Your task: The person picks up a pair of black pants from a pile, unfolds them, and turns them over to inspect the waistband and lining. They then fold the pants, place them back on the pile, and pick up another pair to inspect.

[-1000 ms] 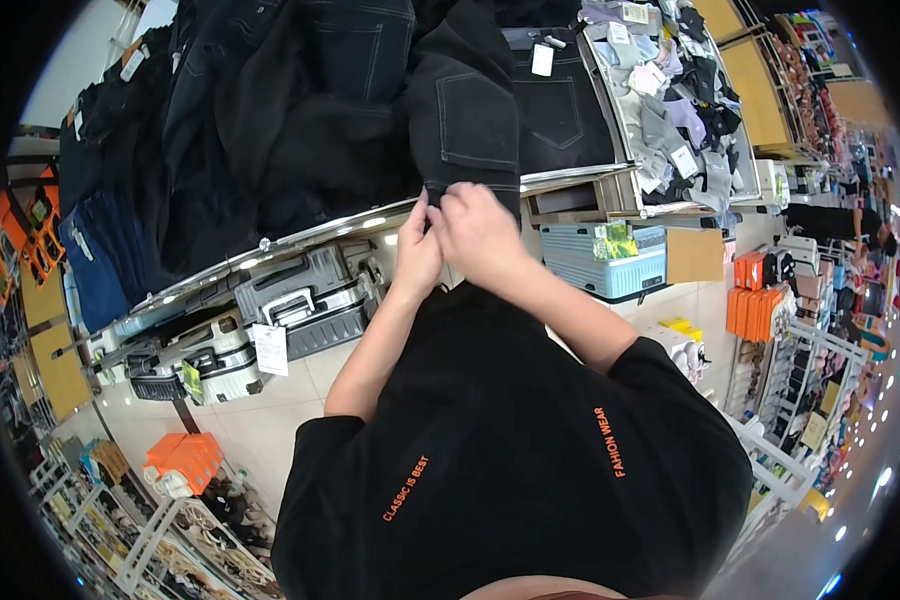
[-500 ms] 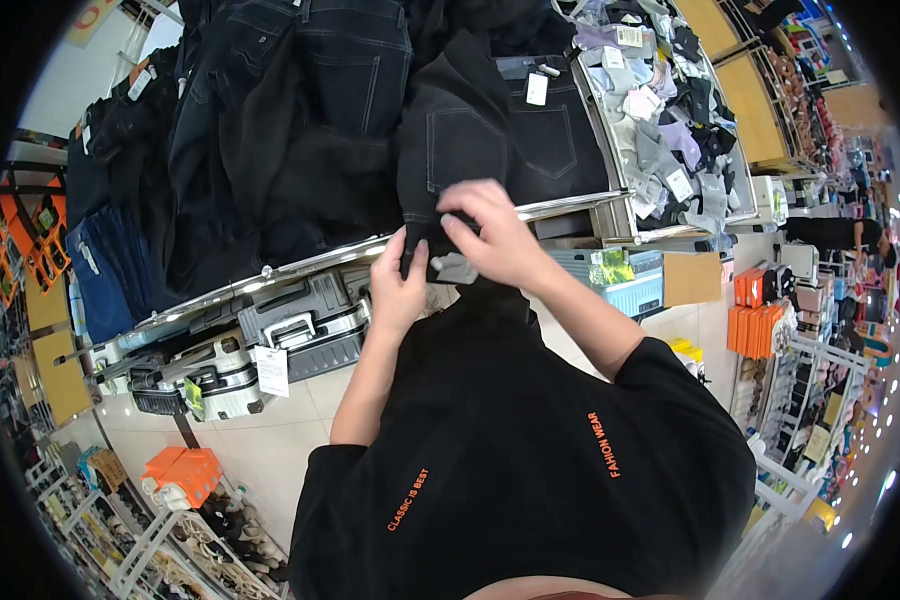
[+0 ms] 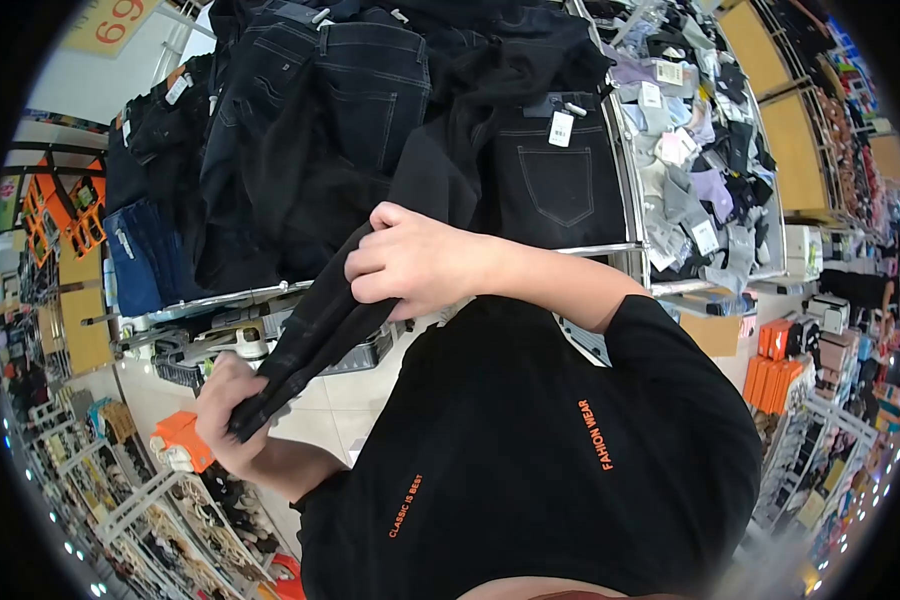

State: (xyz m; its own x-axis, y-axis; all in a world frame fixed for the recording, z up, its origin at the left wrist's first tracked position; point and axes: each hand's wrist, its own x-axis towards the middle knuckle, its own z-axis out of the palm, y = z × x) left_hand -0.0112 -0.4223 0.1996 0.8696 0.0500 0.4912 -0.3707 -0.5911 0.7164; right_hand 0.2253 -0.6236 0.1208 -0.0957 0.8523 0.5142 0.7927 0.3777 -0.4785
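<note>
A pair of black jeans stretches from the display table down to the lower left, bunched lengthwise into a narrow strip. My left hand is closed around its lower end. Higher up, near the table's edge, my right hand grips the same jeans with its fingers wrapped over the cloth. The rest of the garment lies on the pile past my right hand. Beside it lies a folded pair of black jeans with a white tag and a stitched pocket facing up.
Dark jeans are heaped across the metal-edged table, with blue jeans at its left end. A bin of socks adjoins on the right. Suitcases stand beneath the table. Orange boxes and shelving racks line both sides.
My left hand has moved down and left, pulling the jeans' end away from the table. My right hand has shifted left and now grips the cloth. The view has tilted slightly.
</note>
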